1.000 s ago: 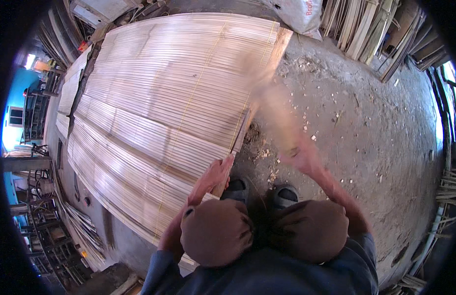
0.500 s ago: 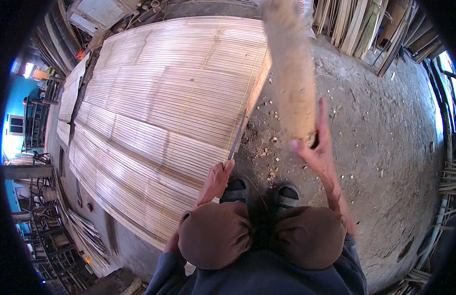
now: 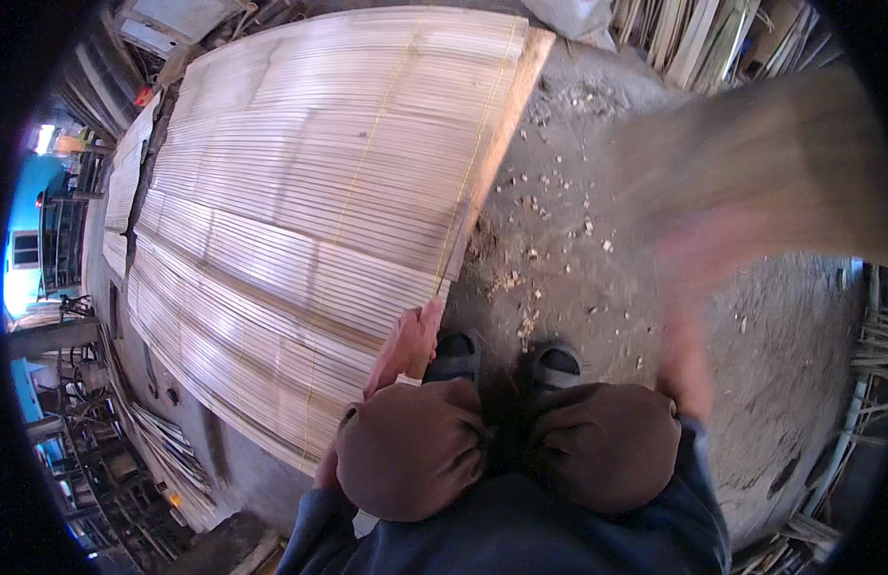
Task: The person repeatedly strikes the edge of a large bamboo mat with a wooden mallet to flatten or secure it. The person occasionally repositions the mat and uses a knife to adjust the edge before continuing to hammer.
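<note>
A large mat of pale slats (image 3: 262, 172), joined by yellow threads, lies on my left. My left hand (image 3: 406, 340) is closed at its near right corner, around what looks like a long narrow blade (image 3: 452, 244) lying along the mat's edge. Its grip is mostly hidden by my fingers. Out to the right, my right hand (image 3: 707, 244) is smeared by motion. It grips a thick wooden block (image 3: 779, 163), also badly blurred, well apart from the mat.
A wooden board (image 3: 509, 125) runs under the mat's right edge. Small wood chips (image 3: 530, 254) litter the floor ahead of my sandalled feet (image 3: 557, 364). Bundled strips (image 3: 698, 43) stand at the far right, and racks (image 3: 90, 470) line the left.
My right hand has swung the wooden block from upright near the mat out to the right. My left hand has stayed by the mat's corner; the view has shifted slightly.
</note>
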Motion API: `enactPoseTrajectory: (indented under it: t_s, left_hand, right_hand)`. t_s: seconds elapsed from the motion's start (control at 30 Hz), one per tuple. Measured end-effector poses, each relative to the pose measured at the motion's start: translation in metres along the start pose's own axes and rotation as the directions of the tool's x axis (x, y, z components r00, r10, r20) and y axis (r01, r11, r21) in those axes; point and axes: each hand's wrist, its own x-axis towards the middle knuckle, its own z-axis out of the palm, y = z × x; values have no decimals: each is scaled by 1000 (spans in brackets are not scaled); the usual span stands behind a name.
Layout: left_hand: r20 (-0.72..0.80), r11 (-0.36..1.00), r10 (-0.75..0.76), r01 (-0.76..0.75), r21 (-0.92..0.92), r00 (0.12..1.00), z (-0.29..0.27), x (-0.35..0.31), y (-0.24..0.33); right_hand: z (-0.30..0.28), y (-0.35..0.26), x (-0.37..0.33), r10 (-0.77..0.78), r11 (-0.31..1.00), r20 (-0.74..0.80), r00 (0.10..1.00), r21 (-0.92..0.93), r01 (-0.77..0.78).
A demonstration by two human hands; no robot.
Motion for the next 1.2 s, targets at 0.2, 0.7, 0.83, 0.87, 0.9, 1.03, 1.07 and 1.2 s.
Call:
enactPoseTrajectory:
  t_s: [0.2, 0.7, 0.83, 0.87, 0.9, 1.03, 1.07, 1.2]
  left_hand:
    - [-117, 805, 437, -330, 493, 892, 13, 33, 17]
    - [-3, 999, 26, -26, 20, 1000, 8, -15, 26]
    - [-56, 989, 53, -60, -134, 997, 15, -10, 8]
    - [3, 989, 54, -54, -135, 999, 8, -6, 7]
    - [61, 990, 55, -46, -137, 997, 3, -5, 5]
    - [34, 995, -1, 5, -96, 999, 1, 6, -1]
    - [27, 998, -5, 7, -64, 1000, 13, 6, 9]
    - [-46, 993, 121, -120, 24, 992, 20, -13, 14]
  right_hand:
    - [-8, 80, -112, 324, 938, 620, 715, -109, -330]
    - [-1, -30, -14, 251, 916, 435, 865, 181, -357]
    - [-21, -59, 55, -168, 981, -62, 984, 91, 173]
    - [-22, -54, 62, -214, 973, -116, 970, 66, 223]
    - [-19, -44, 58, -221, 972, -103, 970, 54, 227]
    - [13, 37, -48, 221, 972, 525, 822, -191, -139]
    - [7, 61, -74, 374, 925, 659, 653, -311, -216]
    - [11, 83, -112, 376, 911, 712, 594, -168, -376]
